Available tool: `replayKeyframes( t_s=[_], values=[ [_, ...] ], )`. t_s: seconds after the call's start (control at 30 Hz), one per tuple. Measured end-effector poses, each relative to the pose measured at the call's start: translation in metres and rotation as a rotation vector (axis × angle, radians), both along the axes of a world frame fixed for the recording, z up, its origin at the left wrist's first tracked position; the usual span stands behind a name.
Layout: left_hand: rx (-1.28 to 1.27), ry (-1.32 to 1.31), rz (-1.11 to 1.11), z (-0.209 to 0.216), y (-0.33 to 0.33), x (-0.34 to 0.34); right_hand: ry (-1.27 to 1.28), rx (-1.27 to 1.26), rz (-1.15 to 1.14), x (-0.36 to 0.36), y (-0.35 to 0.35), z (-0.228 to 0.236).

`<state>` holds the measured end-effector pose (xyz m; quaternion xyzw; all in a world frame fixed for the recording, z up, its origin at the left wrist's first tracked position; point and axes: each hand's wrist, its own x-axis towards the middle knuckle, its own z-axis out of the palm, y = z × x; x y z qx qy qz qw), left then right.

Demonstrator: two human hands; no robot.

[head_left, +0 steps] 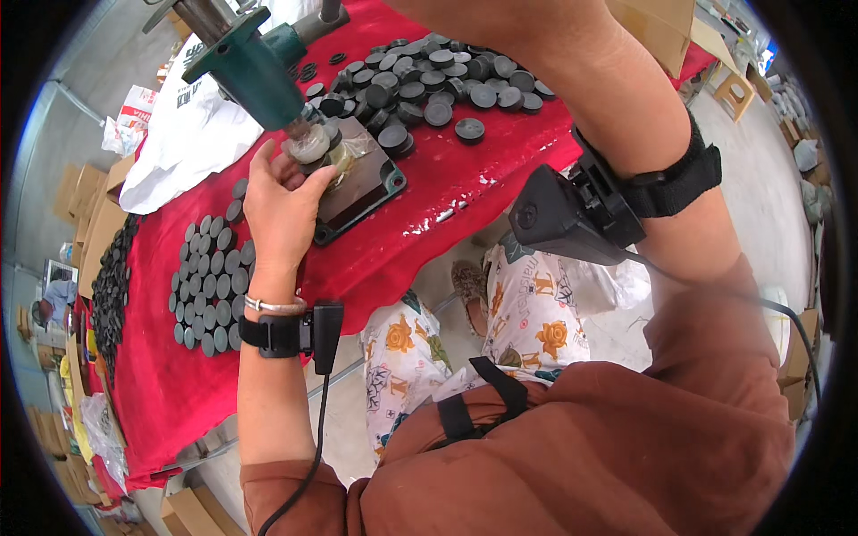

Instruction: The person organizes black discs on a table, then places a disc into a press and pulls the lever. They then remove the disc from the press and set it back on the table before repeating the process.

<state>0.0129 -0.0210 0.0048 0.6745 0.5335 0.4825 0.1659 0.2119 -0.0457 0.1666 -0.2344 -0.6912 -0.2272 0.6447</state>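
Observation:
A dark green hand press (255,79) stands on the red-covered table, its ram coming down over a flat metal base (362,192). Beneath the ram sits a whitish, translucent round piece (308,143) above a black disc (313,164). Thumb and fingers of my left hand (281,201) close round the disc's edge from the near left side; its far fingers are partly hidden. Clear tape or film (350,154) covers part of the base. My right hand (483,20) is raised at the top edge, with its fingers outside the picture, so any grip is hidden.
A heap of black round discs (438,112) lies behind and right of the press. Flat rows of discs (210,286) lie left of my forearm, and many small black pieces (112,286) at the table's left edge. A white bag (183,165) lies beside the press.

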Motion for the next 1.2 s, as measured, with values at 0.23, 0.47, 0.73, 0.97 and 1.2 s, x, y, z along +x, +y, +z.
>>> replayKeyframes(
  t_s=[0.23,0.47,0.73,0.97,1.2],
  values=[
    [-0.032,-0.023,0.022,-0.009,0.009,-0.006,-0.011,-0.017,-0.007,-0.001,-0.003,-0.003],
    [-0.003,-0.041,0.041,-0.01,0.016,0.0,-0.041,-0.004,-0.042,0.007,-0.018,-0.026],
    [-0.065,-0.097,0.039,-0.009,0.007,0.004,-0.034,-0.087,0.18,0.016,-0.036,-0.109],
    [-0.108,0.321,0.221,0.014,0.012,-0.07,0.145,-0.082,0.247,0.01,-0.028,-0.12],
    [-0.163,0.911,0.07,0.003,0.077,-0.12,0.192,-0.043,0.248,0.007,-0.029,-0.119]
  ],
)
